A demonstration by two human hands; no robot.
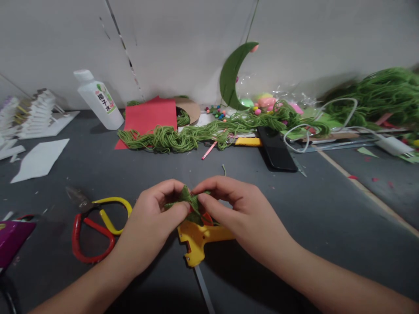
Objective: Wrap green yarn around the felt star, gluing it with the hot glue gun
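Between my two hands is a small green star-shaped piece wrapped in yarn (192, 201). My left hand (163, 209) pinches its left side between thumb and fingers. On the other side, my right hand (232, 205) is closed on it with thumb and fingertips. Just below the piece lies a yellow glue gun (196, 240) with a glue stick (203, 290) poking out of its back; my right hand partly hides it. Scissors (98, 226) with one red and one yellow handle rest left of my left hand.
Green yarn (170, 138) stretches along the back, beside red paper (150, 115). A black phone (276, 150) and a white charger (394, 145) lie at right. A white bottle (100, 102) stands back left; a green crescent (231, 78) leans on the wall. White paper (41, 159) lies left.
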